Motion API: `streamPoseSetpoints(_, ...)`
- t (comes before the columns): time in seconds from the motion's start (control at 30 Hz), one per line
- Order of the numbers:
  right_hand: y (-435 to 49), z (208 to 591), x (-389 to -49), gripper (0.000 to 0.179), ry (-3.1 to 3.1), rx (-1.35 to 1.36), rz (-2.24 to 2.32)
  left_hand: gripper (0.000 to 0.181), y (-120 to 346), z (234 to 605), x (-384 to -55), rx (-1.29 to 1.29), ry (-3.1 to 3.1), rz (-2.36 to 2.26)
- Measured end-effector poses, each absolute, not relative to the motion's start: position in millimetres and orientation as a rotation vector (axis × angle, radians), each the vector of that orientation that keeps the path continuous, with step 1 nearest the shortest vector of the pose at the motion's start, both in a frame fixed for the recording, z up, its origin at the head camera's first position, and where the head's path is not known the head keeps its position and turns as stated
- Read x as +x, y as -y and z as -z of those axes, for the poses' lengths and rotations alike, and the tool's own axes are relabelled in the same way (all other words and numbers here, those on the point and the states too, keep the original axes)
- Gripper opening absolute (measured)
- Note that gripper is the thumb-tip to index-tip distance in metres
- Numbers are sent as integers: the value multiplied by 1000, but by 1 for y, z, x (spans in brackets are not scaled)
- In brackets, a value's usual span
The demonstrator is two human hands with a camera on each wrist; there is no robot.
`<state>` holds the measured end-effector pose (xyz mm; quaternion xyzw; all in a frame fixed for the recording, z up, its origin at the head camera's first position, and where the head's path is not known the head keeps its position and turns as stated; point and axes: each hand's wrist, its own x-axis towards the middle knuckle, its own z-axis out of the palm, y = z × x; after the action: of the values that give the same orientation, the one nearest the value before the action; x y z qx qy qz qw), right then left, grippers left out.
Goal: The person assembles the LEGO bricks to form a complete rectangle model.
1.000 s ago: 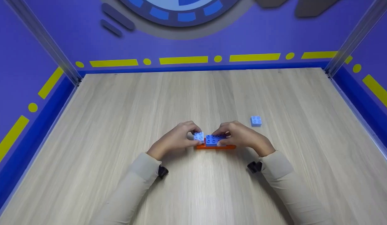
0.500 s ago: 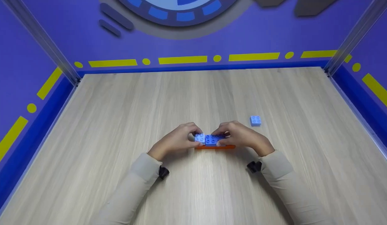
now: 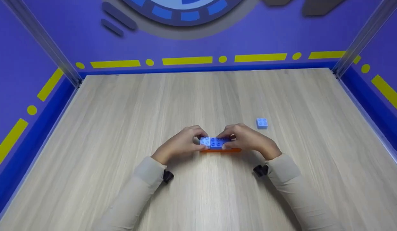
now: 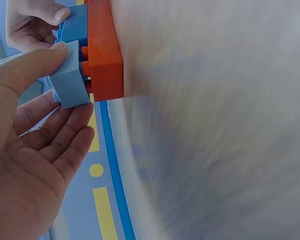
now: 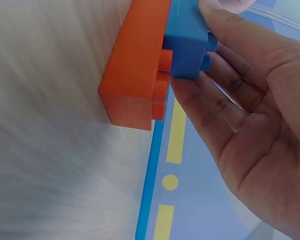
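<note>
A long orange brick [image 4: 104, 55] rests on the table before me. On top of it sits a darker blue brick [image 5: 186, 45], pinched at its sides by my right hand [image 3: 246, 138]. My left hand [image 3: 185, 138] pinches a light blue brick [image 4: 70, 77] by its sides, next to the blue one. In the left wrist view the orange studs show in a gap under the light blue brick, which tilts slightly. Past the blue brick, bare orange studs [image 5: 159, 111] show at the right end.
Another light blue brick [image 3: 262, 123] lies on the wooden table [image 3: 198, 192], beyond my right hand. Purple panels with yellow dashes [image 3: 187, 60] wall in the back and sides.
The light blue brick in my left hand has come down and right, close beside the blue brick. The right hand keeps its grip with hardly any movement.
</note>
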<state>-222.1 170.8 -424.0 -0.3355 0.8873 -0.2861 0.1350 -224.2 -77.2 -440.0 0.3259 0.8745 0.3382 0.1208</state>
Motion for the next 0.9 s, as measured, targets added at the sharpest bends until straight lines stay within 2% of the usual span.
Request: streamPoseSetpoints(0.9, -170, 425, -223, 28, -2559, -969, 842, 31, 74, 439, -225, 902, -2539, -1020)
